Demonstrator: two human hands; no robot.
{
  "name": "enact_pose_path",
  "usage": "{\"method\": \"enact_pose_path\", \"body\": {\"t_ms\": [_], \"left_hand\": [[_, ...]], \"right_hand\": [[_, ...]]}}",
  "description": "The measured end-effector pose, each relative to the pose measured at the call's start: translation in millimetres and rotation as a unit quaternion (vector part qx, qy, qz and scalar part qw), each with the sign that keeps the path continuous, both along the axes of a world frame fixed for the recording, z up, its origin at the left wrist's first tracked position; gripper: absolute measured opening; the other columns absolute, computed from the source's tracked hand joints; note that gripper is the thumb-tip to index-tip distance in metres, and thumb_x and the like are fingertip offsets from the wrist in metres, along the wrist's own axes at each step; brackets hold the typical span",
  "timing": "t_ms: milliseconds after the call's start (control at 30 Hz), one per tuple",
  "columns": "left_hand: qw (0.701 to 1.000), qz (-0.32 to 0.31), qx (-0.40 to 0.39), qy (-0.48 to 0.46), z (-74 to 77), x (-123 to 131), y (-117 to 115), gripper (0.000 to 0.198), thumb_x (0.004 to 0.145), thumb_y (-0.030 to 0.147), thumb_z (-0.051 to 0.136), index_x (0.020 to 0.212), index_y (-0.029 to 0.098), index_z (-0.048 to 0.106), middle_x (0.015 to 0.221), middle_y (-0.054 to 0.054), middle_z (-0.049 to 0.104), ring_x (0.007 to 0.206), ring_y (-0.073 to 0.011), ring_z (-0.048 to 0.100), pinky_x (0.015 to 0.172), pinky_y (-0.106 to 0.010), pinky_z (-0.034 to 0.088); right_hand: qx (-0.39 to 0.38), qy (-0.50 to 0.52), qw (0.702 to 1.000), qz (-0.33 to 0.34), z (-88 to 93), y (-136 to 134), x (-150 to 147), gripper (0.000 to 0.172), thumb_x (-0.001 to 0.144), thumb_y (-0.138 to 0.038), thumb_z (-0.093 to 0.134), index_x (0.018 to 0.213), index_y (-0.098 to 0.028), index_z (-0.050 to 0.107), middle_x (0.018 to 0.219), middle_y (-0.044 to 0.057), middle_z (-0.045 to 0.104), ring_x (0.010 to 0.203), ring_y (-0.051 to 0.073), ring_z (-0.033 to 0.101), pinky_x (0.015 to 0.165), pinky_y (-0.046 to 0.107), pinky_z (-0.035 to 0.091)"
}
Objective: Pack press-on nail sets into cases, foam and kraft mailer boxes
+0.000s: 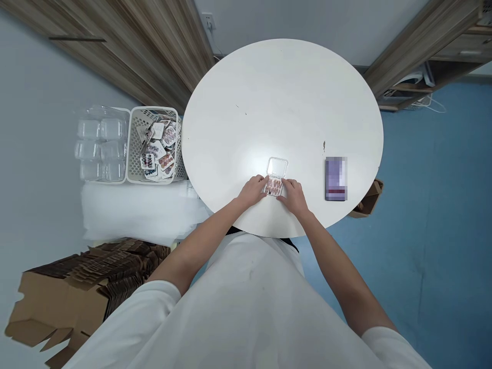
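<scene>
Fingers (260, 180) half-curled, left hand (252, 191) and right hand (294, 198) grip an open case (275, 176), its long axis pointing away.

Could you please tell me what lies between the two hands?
In the head view, a small clear case with its lid open lies between the left hand and the right hand, both touching it.

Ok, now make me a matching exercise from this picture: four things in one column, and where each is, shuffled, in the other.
Things:
1. Clear case
2. Basket of cards
3. Cardboard pile
4. Purple item

Places:
A. On the right side of the table
B. At the picture's lower left
C. Between the left hand and the right hand
D. Just left of the table

Pairs: 1-C, 2-D, 3-B, 4-A
</scene>
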State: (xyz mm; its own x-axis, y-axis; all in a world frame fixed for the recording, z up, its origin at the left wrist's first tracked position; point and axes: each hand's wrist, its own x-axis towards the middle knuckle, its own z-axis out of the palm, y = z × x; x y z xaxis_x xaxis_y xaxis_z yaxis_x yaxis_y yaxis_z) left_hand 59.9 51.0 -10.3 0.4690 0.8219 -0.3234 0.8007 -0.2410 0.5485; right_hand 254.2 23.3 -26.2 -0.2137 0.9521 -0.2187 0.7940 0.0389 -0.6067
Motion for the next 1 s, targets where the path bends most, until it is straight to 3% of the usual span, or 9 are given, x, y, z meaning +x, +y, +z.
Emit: {"method": "enact_pose_path", "body": {"t_ms": [300, 533, 633, 767, 867, 1000], "left_hand": [[1.0, 0.006, 0.002, 0.005, 1.1, 1, -2, 0.066, 0.071, 0.022, 0.059, 0.13, 0.022, 0.029, 0.111, -0.008, 0.047, 0.1, -0.0237, 0.046, 0.082, -0.036, 0.04], [0.993, 0.093, -0.027, -0.071, -1.3, -2, -13, 0.068, 0.07, 0.027, 0.062, 0.13, 0.02, 0.031, 0.117, -0.01, 0.048, 0.109, -0.0244, 0.044, 0.091, -0.039, 0.037], [0.972, 0.182, -0.087, -0.119, -0.2, -3, -17, 0.064, 0.07, 0.029, 0.063, 0.127, 0.019, 0.036, 0.117, -0.011, 0.051, 0.105, -0.0222, 0.049, 0.087, -0.036, 0.041], [0.923, 0.298, -0.16, -0.182, -0.5, -2, -20, 0.055, 0.072, 0.022, 0.059, 0.124, 0.015, 0.041, 0.116, -0.012, 0.054, 0.101, -0.0193, 0.053, 0.084, -0.031, 0.044], [0.905, 0.33, -0.164, -0.213, -3.3, 0, -21, 0.051, 0.072, 0.015, 0.055, 0.122, 0.015, 0.044, 0.115, -0.011, 0.055, 0.099, -0.0178, 0.055, 0.087, -0.031, 0.043], [0.89, 0.356, -0.156, -0.239, -8.1, 4, -21, 0.048, 0.071, 0.013, 0.055, 0.118, 0.014, 0.048, 0.113, -0.012, 0.057, 0.096, -0.0173, 0.057, 0.088, -0.032, 0.042]], "right_hand": [[-0.006, -0.002, 1.0, -0.004, 3.2, -1, -2, 0.065, 0.069, -0.025, 0.061, 0.128, -0.023, 0.035, 0.119, 0.009, 0.045, 0.108, 0.029, 0.039, 0.089, 0.046, 0.038], [-0.06, 0.075, 0.993, -0.071, 10.0, 0, -1, 0.068, 0.066, -0.024, 0.061, 0.129, -0.021, 0.034, 0.122, 0.009, 0.045, 0.114, 0.027, 0.039, 0.093, 0.047, 0.036], [-0.123, 0.172, 0.966, -0.148, 13.2, 2, 4, 0.07, 0.064, -0.022, 0.06, 0.128, -0.025, 0.034, 0.124, 0.007, 0.046, 0.11, 0.023, 0.045, 0.09, 0.042, 0.041], [-0.196, 0.3, 0.907, -0.22, 15.6, 5, 8, 0.069, 0.062, -0.015, 0.056, 0.127, -0.026, 0.037, 0.126, 0.008, 0.047, 0.107, 0.02, 0.05, 0.087, 0.039, 0.043], [-0.214, 0.349, 0.883, -0.231, 14.4, 7, 8, 0.069, 0.059, -0.011, 0.054, 0.125, -0.025, 0.039, 0.126, 0.009, 0.047, 0.106, 0.02, 0.051, 0.088, 0.04, 0.042], [-0.217, 0.37, 0.872, -0.237, 9.0, 9, 3, 0.065, 0.057, -0.011, 0.055, 0.121, -0.023, 0.043, 0.123, 0.01, 0.049, 0.103, 0.019, 0.053, 0.089, 0.04, 0.042]]}}
